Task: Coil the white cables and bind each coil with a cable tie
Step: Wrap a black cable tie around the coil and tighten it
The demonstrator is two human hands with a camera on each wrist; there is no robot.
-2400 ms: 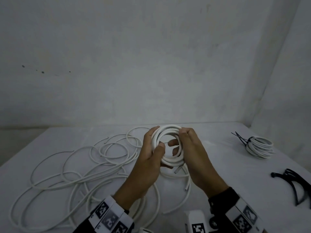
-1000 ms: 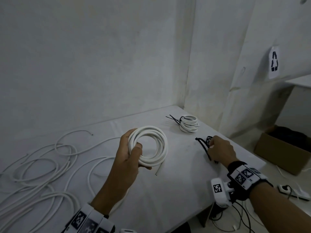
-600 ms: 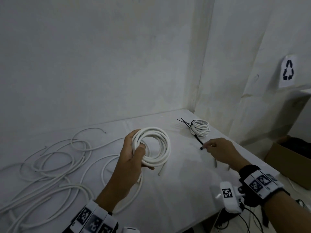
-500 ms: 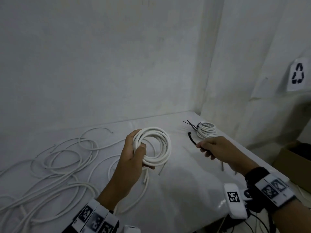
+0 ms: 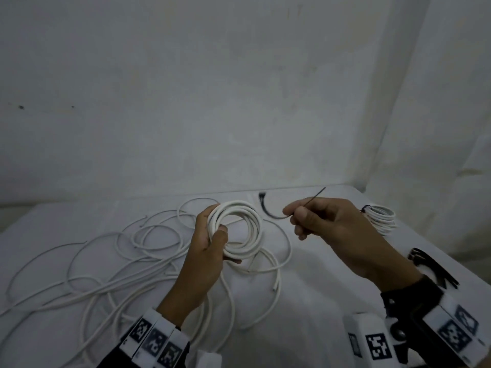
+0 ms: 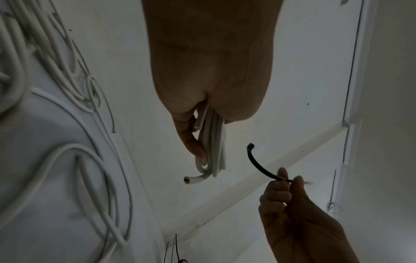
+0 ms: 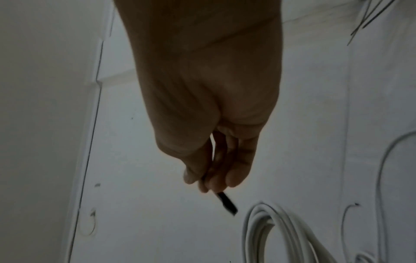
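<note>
My left hand (image 5: 210, 240) grips a coil of white cable (image 5: 252, 229) upright above the table, thumb through its middle; the same coil (image 6: 213, 151) hangs from the fingers in the left wrist view. To its right, my right hand (image 5: 295, 213) pinches a black cable tie (image 5: 268, 213) between thumb and forefinger, its head end curving toward the coil, its thin tail pointing up right. The right wrist view shows the cable tie (image 7: 227, 204) poking out below the fingertips, next to the coil (image 7: 270, 231).
Loose white cables (image 5: 106, 266) sprawl over the left half of the white table (image 5: 305, 301). A bound coil (image 5: 380, 219) lies at the back right by the wall. Spare black cable ties (image 5: 430, 269) lie near the table's right edge.
My right hand left the coil, reached right to the tie pile, picked up one black tie and brought it back beside the coil. The left hand kept holding the coil.
</note>
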